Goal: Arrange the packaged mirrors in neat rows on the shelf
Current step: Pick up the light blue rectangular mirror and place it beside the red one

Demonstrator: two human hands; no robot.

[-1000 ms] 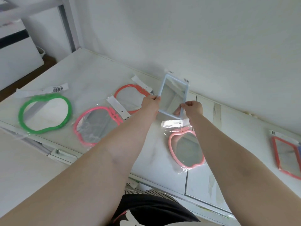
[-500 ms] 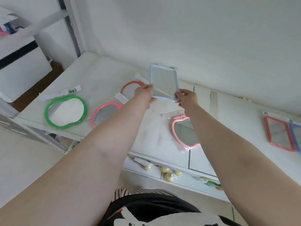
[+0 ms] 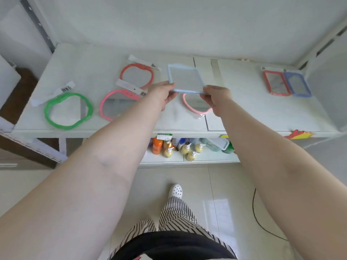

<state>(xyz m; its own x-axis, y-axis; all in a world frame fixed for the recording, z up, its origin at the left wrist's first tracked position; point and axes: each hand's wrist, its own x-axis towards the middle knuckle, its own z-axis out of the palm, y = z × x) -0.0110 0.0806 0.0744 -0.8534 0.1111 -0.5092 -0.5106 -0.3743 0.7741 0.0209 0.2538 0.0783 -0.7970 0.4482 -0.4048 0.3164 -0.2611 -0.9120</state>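
Since half a second ago my view has tipped downward, so the lower shelf [image 3: 206, 156] with its bottles [image 3: 191, 150] and my striped trousers [image 3: 174, 216] now show, and the light blue rectangular mirror [image 3: 185, 78] has come lower and flatter, toward the top shelf [image 3: 90, 62]. I hold it at its near corners: my left hand [image 3: 162, 92] pinches the near left corner, my right hand [image 3: 217, 97] grips the near right one, fingers curled on the frame. It hovers above the back of the shelf, overlapping my view of the light pink mirror [image 3: 195, 107] just below it. To the left lie the red round mirror [image 3: 137, 75], the pink mirror [image 3: 120, 104] and the green mirror [image 3: 68, 110], all bagged. Well apart at the right, a red rectangular mirror [image 3: 276, 83] lies touching a blue rectangular mirror [image 3: 297, 84].
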